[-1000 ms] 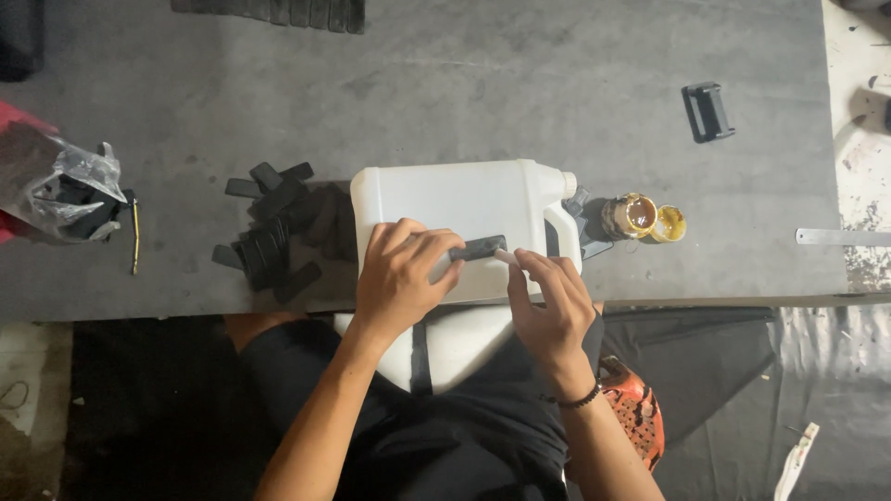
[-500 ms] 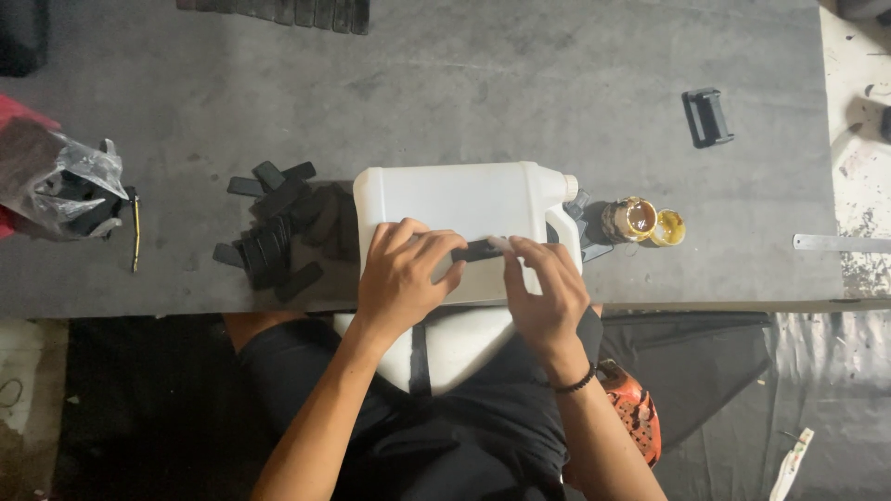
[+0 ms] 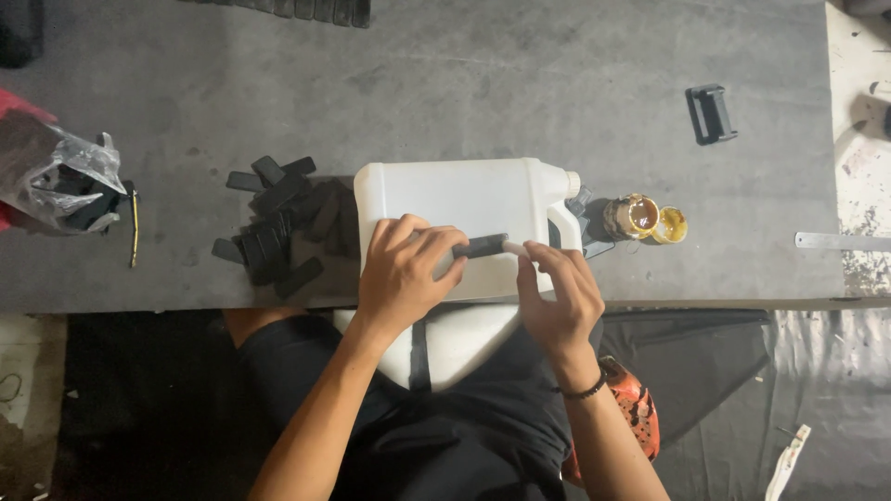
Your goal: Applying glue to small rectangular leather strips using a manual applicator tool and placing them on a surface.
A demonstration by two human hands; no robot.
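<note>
A white plastic jug (image 3: 455, 199) lies on its side at the near edge of the grey table (image 3: 520, 83). On its flat face rests a small black strip (image 3: 483, 246). My left hand (image 3: 404, 274) presses the strip's left end with fingers and thumb. My right hand (image 3: 557, 292) pinches a thin whitish stick (image 3: 512, 248) whose tip touches the strip's right end. Another white container (image 3: 455, 343) with a black stripe sits in my lap under the jug.
A heap of black strips (image 3: 278, 227) lies left of the jug. An open glue tin (image 3: 636, 215) and its yellow lid (image 3: 670, 224) stand to the right. Also about: a black buckle (image 3: 713, 113), a metal ruler (image 3: 840, 239), a plastic bag (image 3: 56, 181).
My right hand has slid back to the right along the strip with the stick, after moving left half a second ago. My left hand has stayed on the strip.
</note>
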